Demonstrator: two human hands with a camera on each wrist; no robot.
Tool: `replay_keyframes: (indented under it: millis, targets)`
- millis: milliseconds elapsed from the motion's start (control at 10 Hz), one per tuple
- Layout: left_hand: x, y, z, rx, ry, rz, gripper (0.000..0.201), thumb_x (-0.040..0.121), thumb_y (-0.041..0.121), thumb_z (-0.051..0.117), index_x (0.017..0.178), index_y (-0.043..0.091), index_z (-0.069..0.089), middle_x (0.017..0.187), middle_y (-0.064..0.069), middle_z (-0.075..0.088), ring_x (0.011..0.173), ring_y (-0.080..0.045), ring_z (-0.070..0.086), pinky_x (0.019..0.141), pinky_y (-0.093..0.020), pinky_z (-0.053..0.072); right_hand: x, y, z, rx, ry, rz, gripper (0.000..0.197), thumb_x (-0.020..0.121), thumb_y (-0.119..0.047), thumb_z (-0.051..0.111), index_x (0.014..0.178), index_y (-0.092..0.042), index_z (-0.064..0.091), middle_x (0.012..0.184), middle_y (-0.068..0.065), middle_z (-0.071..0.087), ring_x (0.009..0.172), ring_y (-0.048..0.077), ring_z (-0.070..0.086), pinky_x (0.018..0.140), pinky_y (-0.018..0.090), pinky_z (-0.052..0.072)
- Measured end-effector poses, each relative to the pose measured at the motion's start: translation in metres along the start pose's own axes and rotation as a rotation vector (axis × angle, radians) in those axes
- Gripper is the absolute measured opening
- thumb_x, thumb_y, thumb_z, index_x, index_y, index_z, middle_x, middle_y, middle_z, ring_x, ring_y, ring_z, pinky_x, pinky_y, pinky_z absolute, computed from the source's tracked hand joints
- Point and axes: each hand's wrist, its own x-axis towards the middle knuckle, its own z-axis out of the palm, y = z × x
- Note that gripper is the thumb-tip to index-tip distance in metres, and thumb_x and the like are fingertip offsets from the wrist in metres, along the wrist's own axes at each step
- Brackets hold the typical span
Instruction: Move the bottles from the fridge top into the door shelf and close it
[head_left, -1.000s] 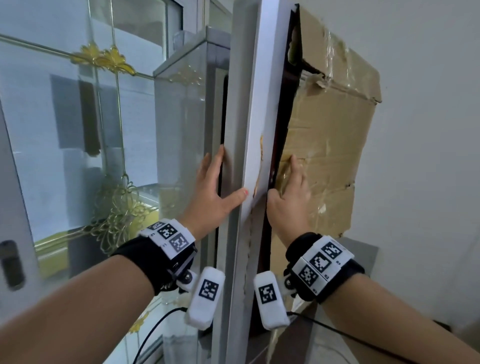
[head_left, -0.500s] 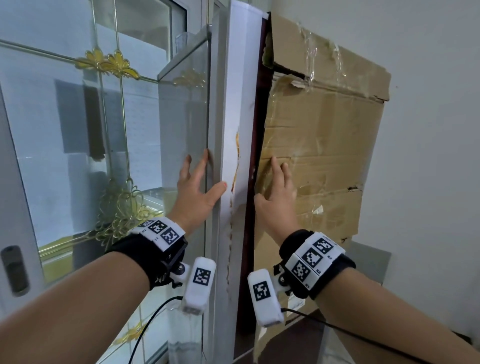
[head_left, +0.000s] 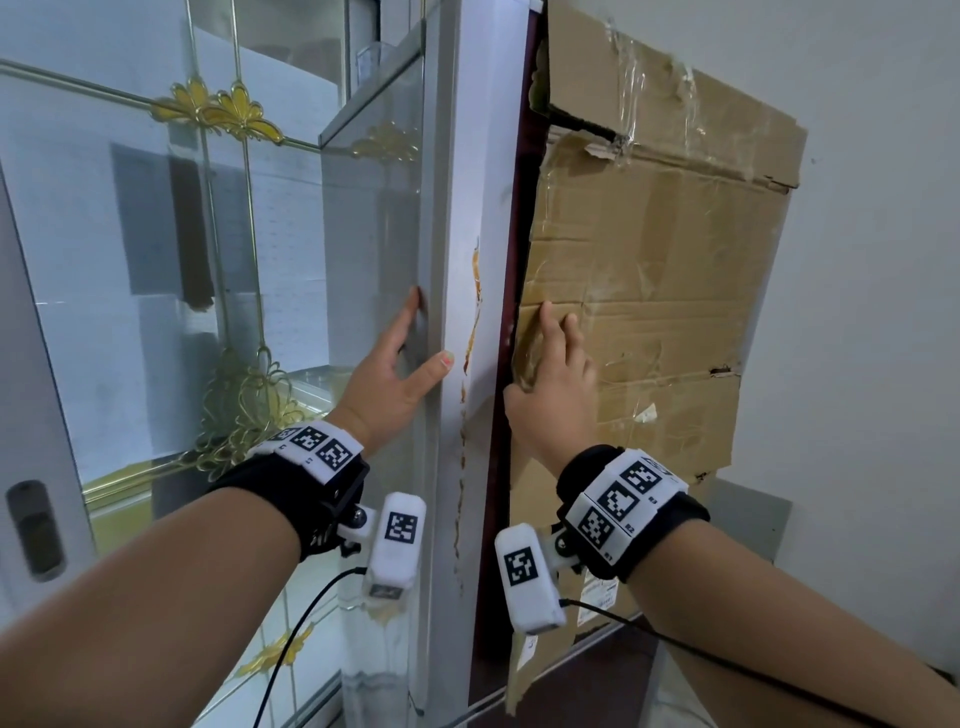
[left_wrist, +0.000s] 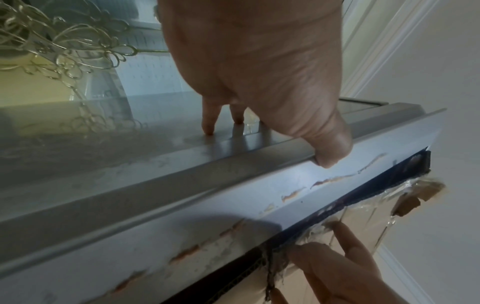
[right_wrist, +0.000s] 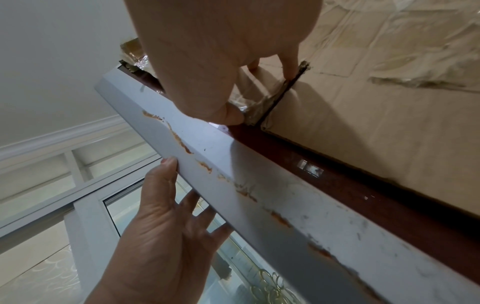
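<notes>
The fridge door shows edge-on as a white strip with rust streaks (head_left: 480, 208), its dark red front covered by taped brown cardboard (head_left: 654, 270). My left hand (head_left: 387, 374) lies flat with straight fingers on the glossy grey side of the fridge (head_left: 374, 228), thumb on the door's edge (left_wrist: 233, 205). My right hand (head_left: 556, 384) presses with straight fingers on the cardboard (right_wrist: 389, 102) close to that edge (right_wrist: 259, 174). No gap shows between the door and the fridge body. No bottles are in view. The left hand (right_wrist: 166, 226) and the right hand's fingers (left_wrist: 342, 267) hold nothing.
A glass sliding door with gold ornaments (head_left: 228, 109) stands close on the left, behind the fridge. A plain white wall (head_left: 872, 260) runs on the right, with a grey panel (head_left: 748, 525) low beside the cardboard. Black cables hang from both wrist cameras.
The dark gap between the white door edge and the grey fridge side has closed. Both hands stay flat on the fridge and have travelled with the door.
</notes>
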Motion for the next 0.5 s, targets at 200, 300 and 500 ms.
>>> replay_keyframes:
  millis: [200, 300, 500]
  targets:
    - [-0.006, 0.010, 0.000, 0.099, 0.001, -0.059, 0.080, 0.092, 0.051, 0.054, 0.155, 0.043, 0.005, 0.164, 0.015, 0.014, 0.153, -0.017, 0.003, 0.123, -0.042, 0.008, 0.001, 0.008, -0.004, -0.096, -0.029, -0.029, 0.089, 0.081, -0.015, 0.054, 0.153, -0.035, 0.006, 0.163, 0.002, 0.004, 0.143, 0.034, 0.016, 0.116, 0.046, 0.022]
    - [-0.008, 0.016, -0.001, 0.222, 0.014, -0.114, 0.079, 0.093, 0.054, 0.052, 0.155, 0.045, 0.004, 0.165, 0.013, 0.011, 0.154, -0.023, -0.005, 0.120, -0.052, 0.005, 0.000, 0.013, -0.013, -0.112, -0.037, -0.059, 0.087, 0.082, -0.020, 0.057, 0.153, -0.035, 0.009, 0.163, 0.001, 0.005, 0.143, 0.032, 0.018, 0.114, 0.048, 0.028]
    - [-0.020, 0.026, -0.008, 0.259, 0.179, -0.076, 0.062, 0.093, 0.052, 0.055, 0.149, 0.029, 0.039, 0.155, -0.001, 0.037, 0.144, -0.020, 0.032, 0.117, -0.042, 0.029, -0.002, 0.020, -0.036, -0.022, 0.033, -0.066, 0.058, 0.085, -0.015, 0.052, 0.142, -0.025, 0.041, 0.155, 0.002, 0.025, 0.141, 0.024, 0.028, 0.112, 0.039, 0.036]
